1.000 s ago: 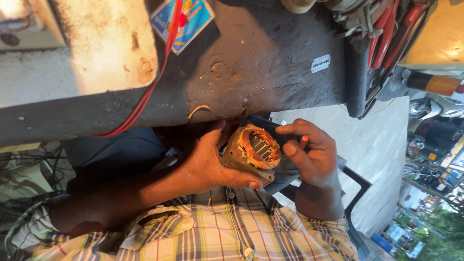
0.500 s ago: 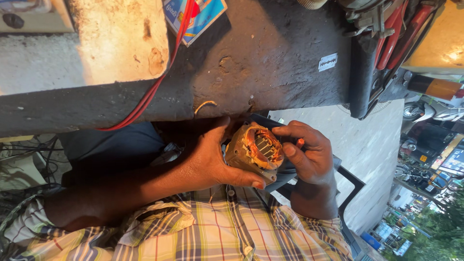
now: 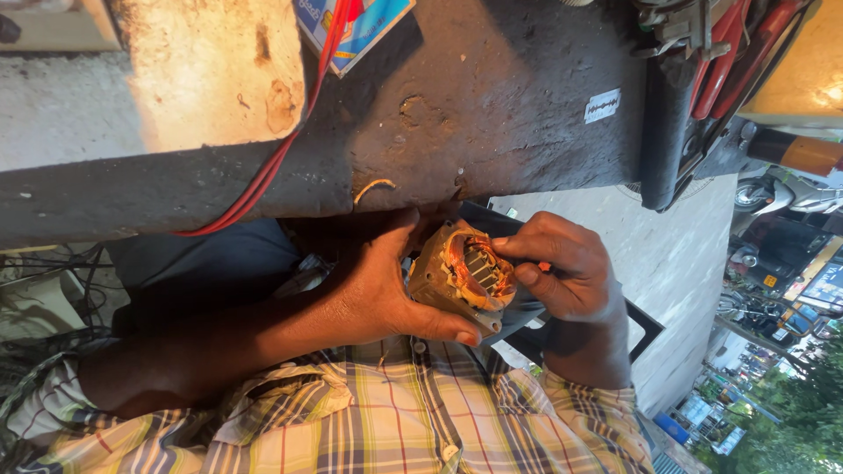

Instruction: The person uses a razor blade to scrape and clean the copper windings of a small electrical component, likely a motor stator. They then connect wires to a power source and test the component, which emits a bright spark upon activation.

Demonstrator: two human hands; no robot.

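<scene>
My left hand (image 3: 378, 285) grips a brown motor stator housing (image 3: 443, 276) from the side, thumb under it. Copper windings and a grey slotted core (image 3: 479, 268) face up and to the right. My right hand (image 3: 571, 276) is curled against the housing's right rim, fingertips on the windings. A small orange bit (image 3: 545, 266) shows between those fingers; I cannot tell what it is. Both hands hold the part just below the edge of a dark worn workbench (image 3: 492, 114), above my plaid shirt (image 3: 395, 421).
A red cable (image 3: 290, 145) runs across the bench past a blue printed card (image 3: 351, 22). A razor blade (image 3: 601, 105) lies on the bench. Red-handled tools (image 3: 729, 53) sit at the top right. A black frame (image 3: 641, 329) is under my right hand. Parked vehicles (image 3: 781, 193) stand at the right.
Both hands keep hold of the stator housing. It has shifted a little to the right in view, and my right fingers have moved along its rim.
</scene>
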